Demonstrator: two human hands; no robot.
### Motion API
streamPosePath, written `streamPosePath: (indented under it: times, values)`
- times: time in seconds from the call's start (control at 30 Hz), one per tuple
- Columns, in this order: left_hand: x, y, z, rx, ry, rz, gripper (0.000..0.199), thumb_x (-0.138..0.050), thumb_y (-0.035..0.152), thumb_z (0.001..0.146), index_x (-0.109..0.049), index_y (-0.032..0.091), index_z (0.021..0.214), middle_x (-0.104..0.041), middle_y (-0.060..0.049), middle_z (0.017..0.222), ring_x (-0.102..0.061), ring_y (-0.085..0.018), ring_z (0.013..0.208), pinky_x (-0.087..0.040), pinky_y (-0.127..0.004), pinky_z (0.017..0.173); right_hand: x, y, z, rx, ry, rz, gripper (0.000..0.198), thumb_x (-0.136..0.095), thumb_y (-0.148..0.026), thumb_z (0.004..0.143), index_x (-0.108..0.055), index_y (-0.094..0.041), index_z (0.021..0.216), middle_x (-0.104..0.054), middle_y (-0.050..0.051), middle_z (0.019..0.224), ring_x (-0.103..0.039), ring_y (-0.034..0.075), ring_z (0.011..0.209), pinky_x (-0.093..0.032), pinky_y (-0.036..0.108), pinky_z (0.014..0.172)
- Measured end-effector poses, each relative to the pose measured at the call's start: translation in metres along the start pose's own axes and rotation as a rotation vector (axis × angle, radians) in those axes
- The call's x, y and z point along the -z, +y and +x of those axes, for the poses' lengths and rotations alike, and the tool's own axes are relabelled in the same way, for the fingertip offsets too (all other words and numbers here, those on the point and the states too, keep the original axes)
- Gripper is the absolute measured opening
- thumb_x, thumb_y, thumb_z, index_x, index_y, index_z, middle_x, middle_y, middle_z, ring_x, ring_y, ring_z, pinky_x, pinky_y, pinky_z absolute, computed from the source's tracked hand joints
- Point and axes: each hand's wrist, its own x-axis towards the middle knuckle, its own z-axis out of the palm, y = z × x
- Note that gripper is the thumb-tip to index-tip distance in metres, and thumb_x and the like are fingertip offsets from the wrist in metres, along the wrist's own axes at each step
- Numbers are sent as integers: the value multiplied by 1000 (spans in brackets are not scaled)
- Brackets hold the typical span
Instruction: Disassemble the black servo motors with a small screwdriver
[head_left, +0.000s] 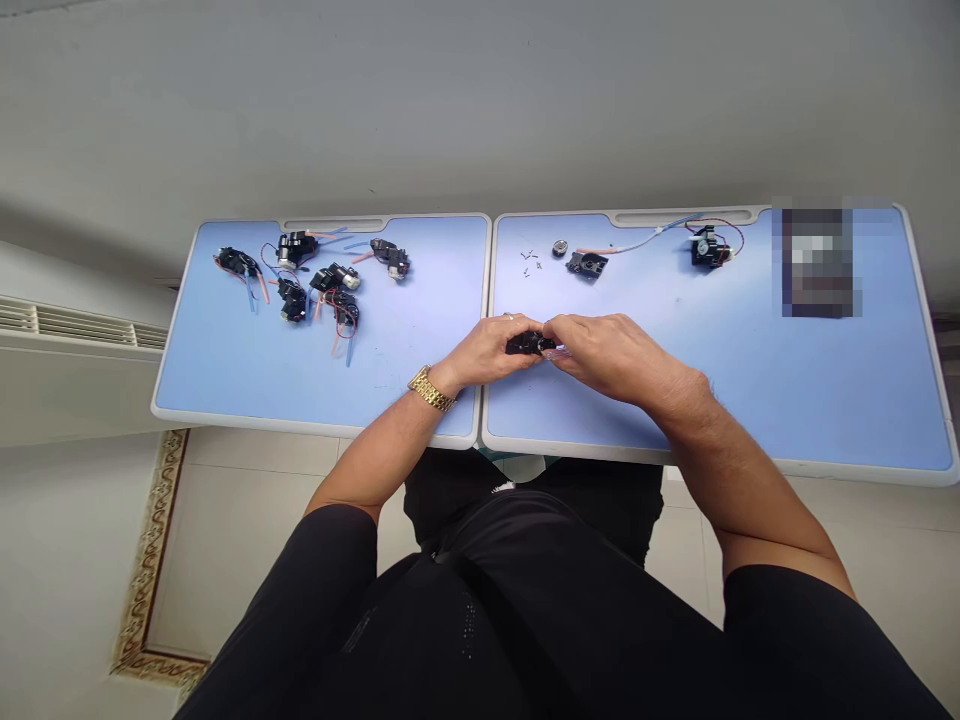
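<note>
Both hands meet over the left part of the right-hand table. My left hand [491,350], with a gold watch on its wrist, is closed around a small black plastic part [525,343]. From the other side my right hand [607,355] pinches at the same piece, with something clear or pale showing under its fingertips. The fingers hide much of the part. Just beyond lie several small screws [531,262], a round metallic piece [559,248] and a black housing [587,265] with an orange and blue tube running from it.
A black motor assembly [705,248] with red wires stands further right, near a blurred dark rectangle [817,262]. On the left table [225,370] several similar assemblies [296,248] lie with orange and blue tubes. A seam [486,300] divides the two tables.
</note>
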Motion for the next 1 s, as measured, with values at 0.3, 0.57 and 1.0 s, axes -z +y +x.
streamPosePath:
  times: [0.3,0.57,1.0]
  values:
    - [1,4,0,2,-10,-63,29,-81,28,93,-80,25,122,-85,-4,111,-77,-19,98,-59,-34,95,5,7,4,29,38,149,17,-68,-21,98,-69,-21,115,-85,10,113,-78,28,93,-48,37,77]
    - [3,7,0,42,-43,-132,29,-83,30,92,-81,24,120,-85,-3,110,-78,-19,98,-59,-33,92,-1,15,3,56,103,282,11,-68,-24,94,-68,-24,105,-84,5,102,-75,24,86,-50,34,74]
    - [1,2,0,108,-26,-293,37,-85,39,91,-81,23,124,-83,-3,105,-74,-17,92,-57,-33,87,-13,22,-2,42,216,351,15,-65,-30,99,-70,-26,112,-84,4,100,-74,21,81,-49,34,71]
